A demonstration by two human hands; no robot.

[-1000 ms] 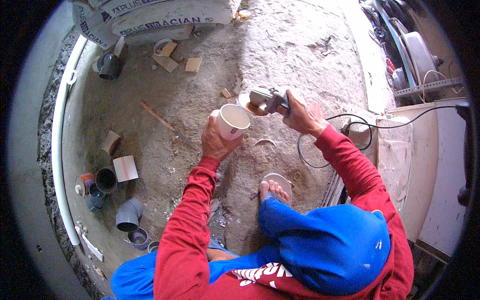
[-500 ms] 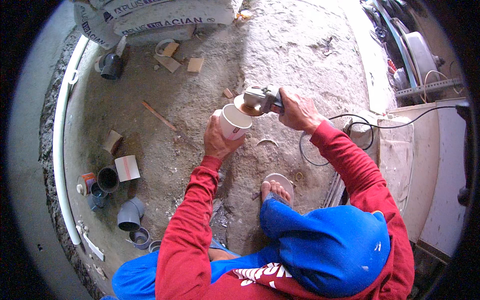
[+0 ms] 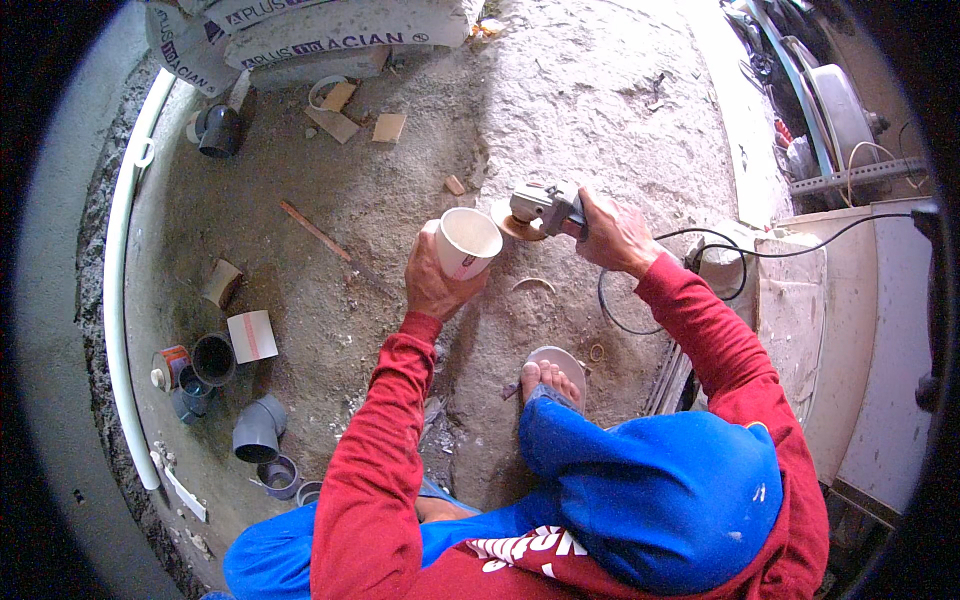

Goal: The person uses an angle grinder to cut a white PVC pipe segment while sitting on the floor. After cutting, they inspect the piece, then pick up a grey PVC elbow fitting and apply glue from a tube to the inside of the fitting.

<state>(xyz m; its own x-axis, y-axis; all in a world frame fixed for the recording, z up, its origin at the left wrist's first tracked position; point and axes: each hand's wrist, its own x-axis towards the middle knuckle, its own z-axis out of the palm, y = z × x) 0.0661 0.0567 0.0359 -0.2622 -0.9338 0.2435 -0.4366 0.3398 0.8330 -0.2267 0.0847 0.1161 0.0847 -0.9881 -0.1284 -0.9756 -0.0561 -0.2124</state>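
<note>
A short white plastic pipe piece [image 3: 468, 246], its round open end tipped up, is gripped around its side by my left hand [image 3: 434, 278]. My right hand [image 3: 615, 236] is wrapped around the body of an angle grinder [image 3: 545, 207] with a grey metal head. The grinder's disc [image 3: 515, 222] is just right of the pipe's rim, with a small gap between them. A black cord [image 3: 700, 240] runs from behind my right hand toward the right side. Under the pipe, a thin curved offcut [image 3: 534, 284] lies on the ground.
At left stand grey pipe elbows [image 3: 260, 428] and a dark pipe fitting [image 3: 213, 359]. A long white pipe [image 3: 122, 280] lies along the left edge. Stacked sacks [image 3: 330, 40] are at the far left. My sandalled foot [image 3: 556, 376] rests below the pipe.
My right hand has drawn the grinder to the right, so its disc is now off the pipe's rim. My left hand holds the pipe in nearly the same place.
</note>
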